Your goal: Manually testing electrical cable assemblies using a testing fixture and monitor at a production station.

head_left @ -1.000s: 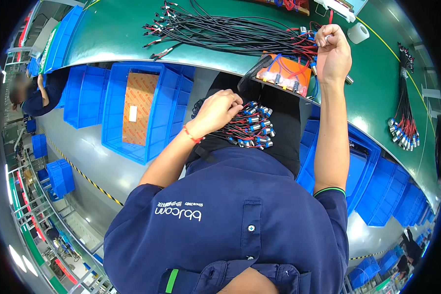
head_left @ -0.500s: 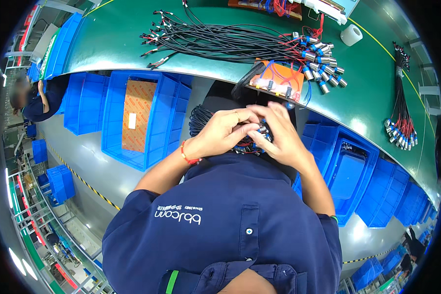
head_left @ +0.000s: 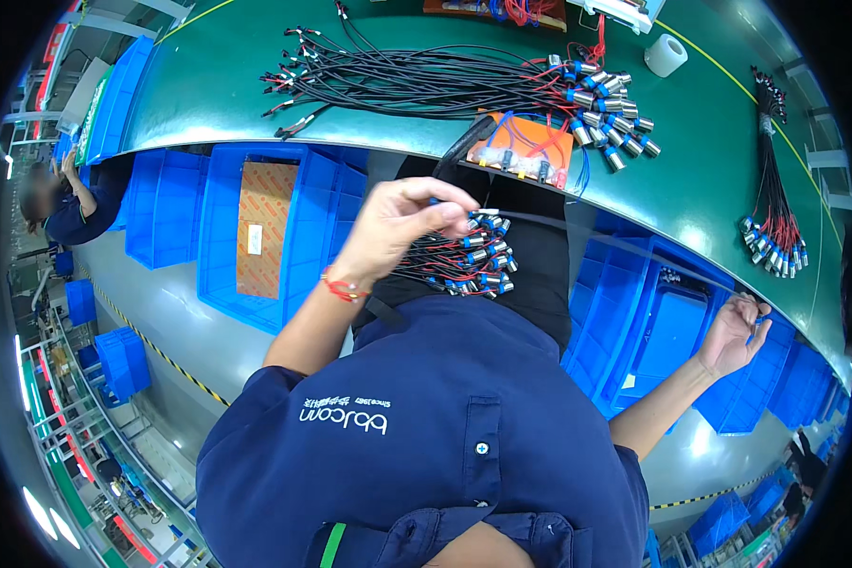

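Note:
My left hand [head_left: 398,227] is pinched closed over my lap, apparently on one cable of a bundle of connector cables [head_left: 473,260]. The bundle has silver metal ends with blue rings and short red wires; the hand hides part of it. Out to the far right, beside the bench edge, my right hand [head_left: 734,336] has its fingers curled together, with a small blue bit showing at the fingertips. A thin, blurred grey strand [head_left: 625,244] stretches from near my left fingertips towards my right hand.
On the green bench [head_left: 208,104] lie a large pile of black cables [head_left: 426,80] and a tied bundle [head_left: 772,189]. An orange test block [head_left: 530,142] sits at the edge near a white roll [head_left: 665,56]. Blue bins [head_left: 312,227] stand below. Another person [head_left: 71,199] works at far left.
My hands were together over the cable bundle. The right has swung far out to the right; the left has moved slightly left and up. A blurred strand now spans between them.

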`<state>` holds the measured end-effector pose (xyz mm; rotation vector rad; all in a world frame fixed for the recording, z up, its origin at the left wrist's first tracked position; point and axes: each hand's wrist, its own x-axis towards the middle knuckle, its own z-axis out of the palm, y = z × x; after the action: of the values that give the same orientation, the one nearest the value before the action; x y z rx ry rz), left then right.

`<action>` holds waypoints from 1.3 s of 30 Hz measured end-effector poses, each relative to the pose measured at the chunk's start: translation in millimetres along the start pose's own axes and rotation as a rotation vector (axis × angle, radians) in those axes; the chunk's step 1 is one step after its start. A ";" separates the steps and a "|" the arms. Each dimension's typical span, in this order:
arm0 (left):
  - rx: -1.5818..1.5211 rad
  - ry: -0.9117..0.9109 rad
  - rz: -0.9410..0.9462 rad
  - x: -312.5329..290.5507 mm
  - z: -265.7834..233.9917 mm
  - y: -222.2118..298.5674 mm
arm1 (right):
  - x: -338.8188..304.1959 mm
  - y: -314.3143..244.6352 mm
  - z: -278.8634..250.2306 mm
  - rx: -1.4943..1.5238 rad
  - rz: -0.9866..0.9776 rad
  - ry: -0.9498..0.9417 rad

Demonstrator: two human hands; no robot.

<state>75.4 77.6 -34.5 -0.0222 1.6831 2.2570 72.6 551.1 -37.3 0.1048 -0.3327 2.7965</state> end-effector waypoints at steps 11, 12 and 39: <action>-0.309 -0.106 -0.025 41.1 54.5 -33.3 | -19.5 -46.0 -53.5 -0.359 0.043 0.197; -0.327 -0.140 -0.076 43.1 57.8 -35.8 | -19.6 -37.7 -52.8 -0.400 0.046 0.173; -0.144 -0.103 -0.196 69.1 73.8 -50.8 | -12.1 91.0 -29.3 -0.580 0.103 0.065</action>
<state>36.7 176.5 -73.4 -0.0984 1.3998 2.1878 53.5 470.6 -86.8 -0.1415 -1.1342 2.6699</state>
